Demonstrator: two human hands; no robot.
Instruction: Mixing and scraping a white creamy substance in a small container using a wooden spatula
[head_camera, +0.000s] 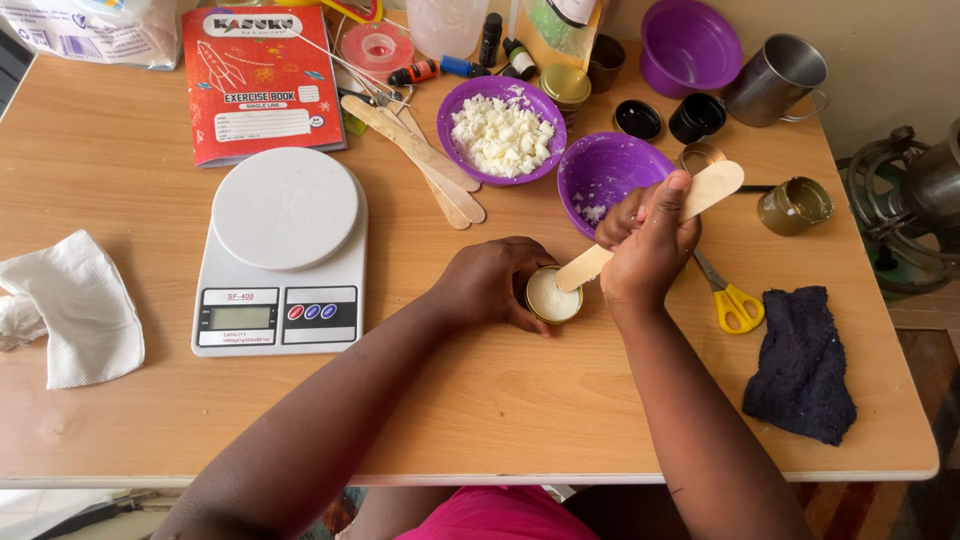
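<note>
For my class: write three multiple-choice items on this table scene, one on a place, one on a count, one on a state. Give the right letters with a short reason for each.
1. Where does the yellow-handled pair of scissors lie?
A. On the kitchen scale
B. Between the right hand and the dark cloth
C. Inside a purple bowl

2. How many purple bowls are on the table?
A. Three
B. One
C. Five

3. What is the left hand doing?
A. Lying flat on the red exercise book
B. Lifting the metal mug
C. Gripping the small round tin

Answers:
1 B: the scissors rest just right of the right hand, left of the dark cloth.
2 A: one with white crumbles, one nearly empty, one at the back.
3 C: its fingers wrap the small round tin while the right hand's wooden stick reaches into it.
</note>
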